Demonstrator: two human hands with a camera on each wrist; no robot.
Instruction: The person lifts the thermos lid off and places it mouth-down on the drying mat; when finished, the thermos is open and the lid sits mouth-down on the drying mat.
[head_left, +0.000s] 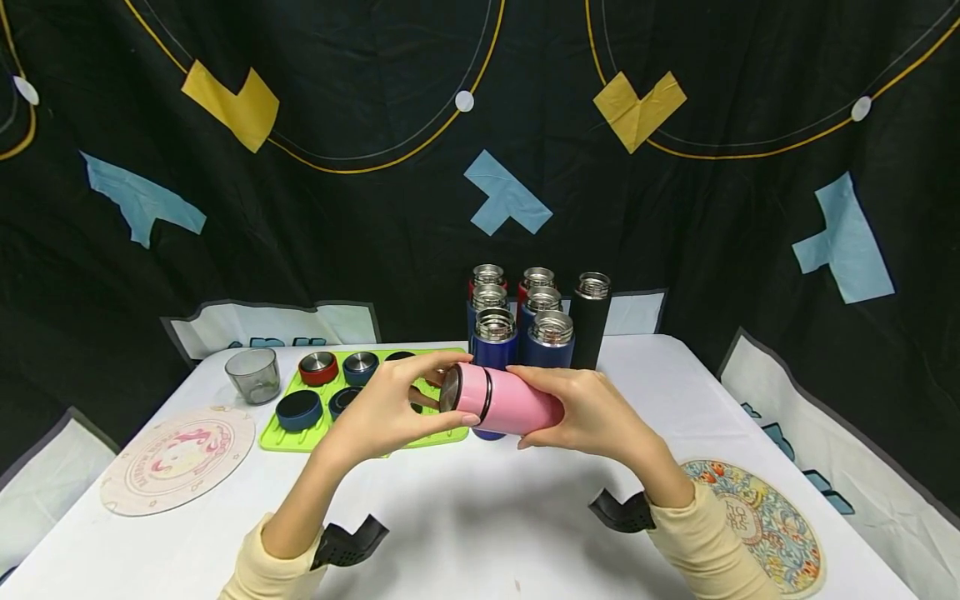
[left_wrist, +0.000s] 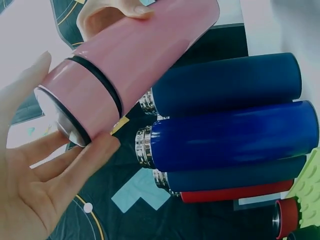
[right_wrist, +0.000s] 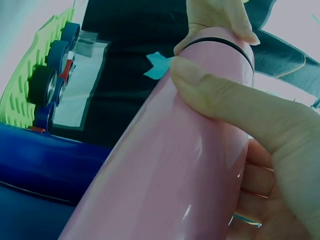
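Note:
A pink thermos flask (head_left: 525, 404) is held up above the table, lying nearly level, with its capped end to the left. My right hand (head_left: 588, 410) grips the body, thumb on one side and fingers wrapped round the other, as the right wrist view shows. Thumb and fingers of my left hand (head_left: 378, 408) pinch the pink cap (left_wrist: 82, 97), which has a silvery top. A black ring (left_wrist: 97, 77) runs between cap and body. Just behind the flask stand several lidless thermoses, among them a bright blue one (left_wrist: 230, 135) and a black one (head_left: 591, 321).
A green drying mat (head_left: 281, 440) at the left bears several caps, including a red one (head_left: 318, 368). Beside it is a tilted clear grey cup (head_left: 253, 375). Round flat mats lie at left (head_left: 180, 458) and right (head_left: 780, 521). A black curtain (head_left: 375, 233) hangs behind.

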